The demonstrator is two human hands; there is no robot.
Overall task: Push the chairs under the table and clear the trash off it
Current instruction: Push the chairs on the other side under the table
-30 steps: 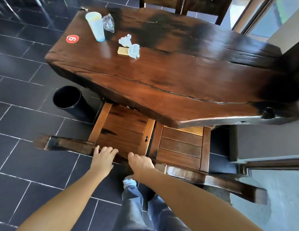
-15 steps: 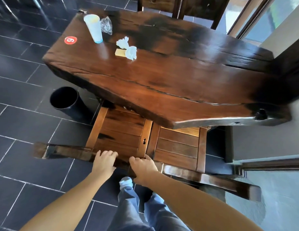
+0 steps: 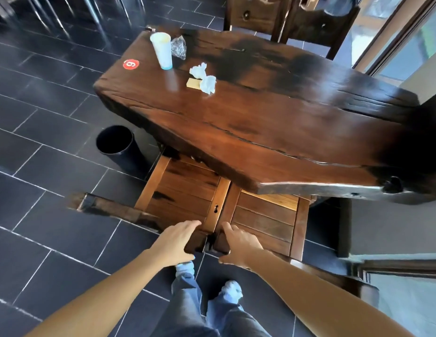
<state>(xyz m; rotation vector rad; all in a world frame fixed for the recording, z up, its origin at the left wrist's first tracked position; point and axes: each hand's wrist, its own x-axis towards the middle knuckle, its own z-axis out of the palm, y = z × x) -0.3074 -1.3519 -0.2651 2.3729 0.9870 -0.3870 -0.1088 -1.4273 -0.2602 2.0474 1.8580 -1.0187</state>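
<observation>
Two wooden chairs stand side by side at the near edge of the dark wooden table (image 3: 260, 132), their seats partly under it. My left hand (image 3: 177, 242) grips the top rail of the left chair (image 3: 183, 190). My right hand (image 3: 236, 244) grips the top rail of the right chair (image 3: 265, 215). On the far left part of the table stand a white plastic cup (image 3: 162, 51), a crumpled clear wrapper (image 3: 178, 47), crumpled white tissues (image 3: 204, 77) and a small tan block (image 3: 194, 83).
A black bin (image 3: 114, 142) stands on the dark tiled floor left of the chairs. Two more wooden chairs (image 3: 285, 18) face the table's far side. A red round sticker (image 3: 131, 64) marks the table corner. A wall and window lie to the right.
Both chairs have slid further under the table. My hands have come closer together on the rails, near where the two chairs meet.
</observation>
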